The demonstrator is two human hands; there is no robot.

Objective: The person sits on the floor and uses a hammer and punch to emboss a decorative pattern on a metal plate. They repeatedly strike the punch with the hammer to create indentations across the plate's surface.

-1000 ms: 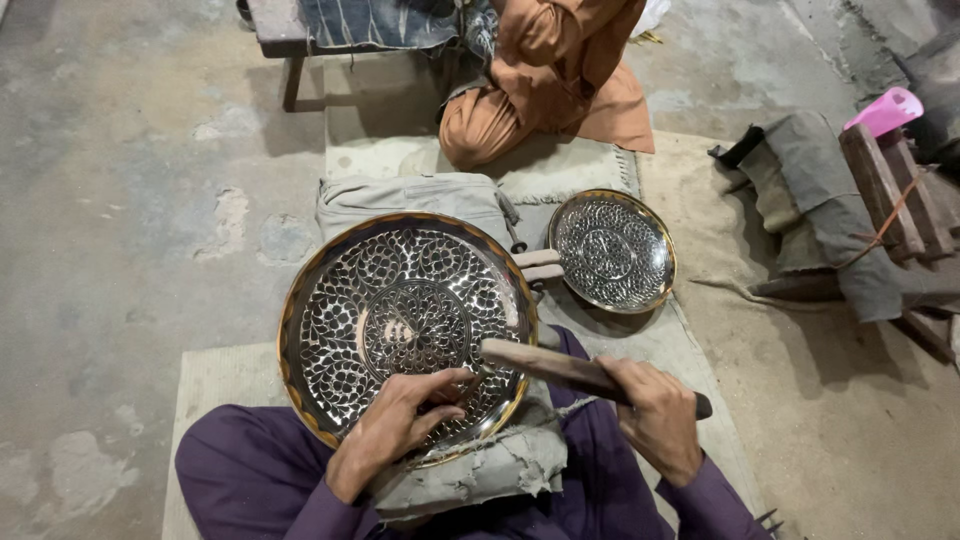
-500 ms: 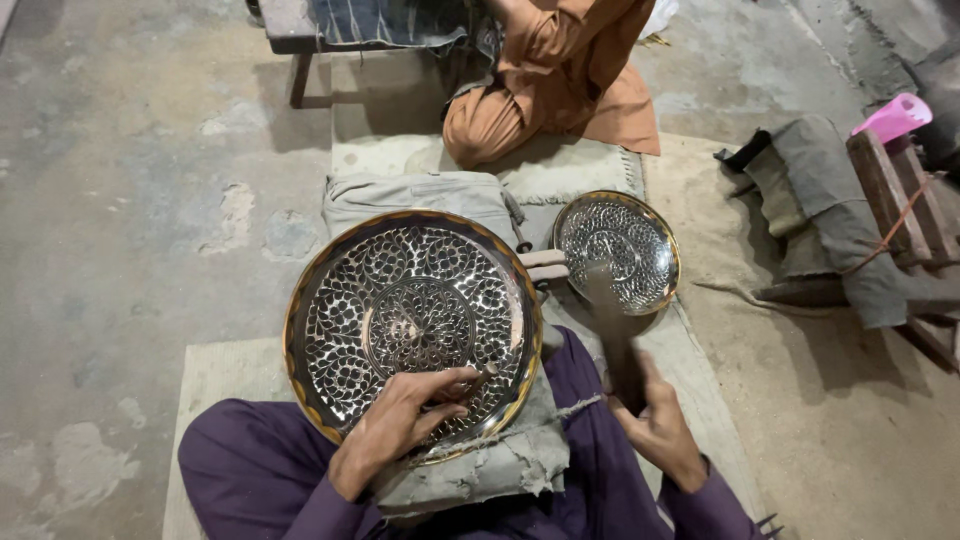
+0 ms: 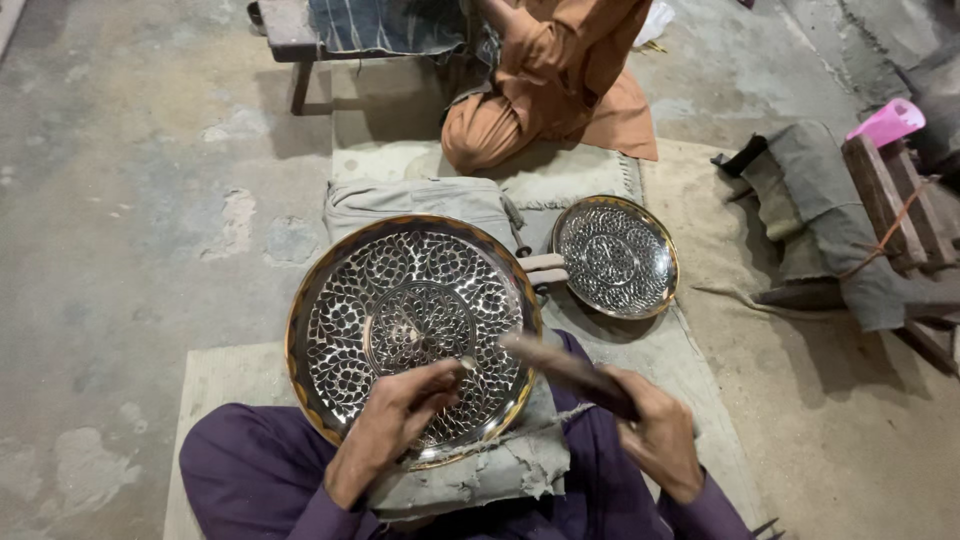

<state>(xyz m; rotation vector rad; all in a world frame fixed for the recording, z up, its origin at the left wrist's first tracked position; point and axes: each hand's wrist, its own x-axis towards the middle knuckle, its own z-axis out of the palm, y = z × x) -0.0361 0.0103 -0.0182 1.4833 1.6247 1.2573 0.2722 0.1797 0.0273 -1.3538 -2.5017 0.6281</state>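
Concrete floor, mats. Large engraved plate (image 3: 410,330) rests tilted on padded lap cushion (image 3: 480,470) for support. Left hand (image 3: 395,420) pinches small chisel (image 3: 462,364) against plate; right hand (image 3: 655,440) fisted around blurred hammer (image 3: 565,368).

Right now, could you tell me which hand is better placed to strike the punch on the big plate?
Right: the right hand grips the hammer above the plate, while the left hand steadies the punch.

We see large round engraved metal plate (image 3: 412,335) on grey cloth cushion (image 3: 470,478) | smaller round engraved metal plate (image 3: 614,256) at its two o'clock | wooden bench (image 3: 890,200) at three o'clock.
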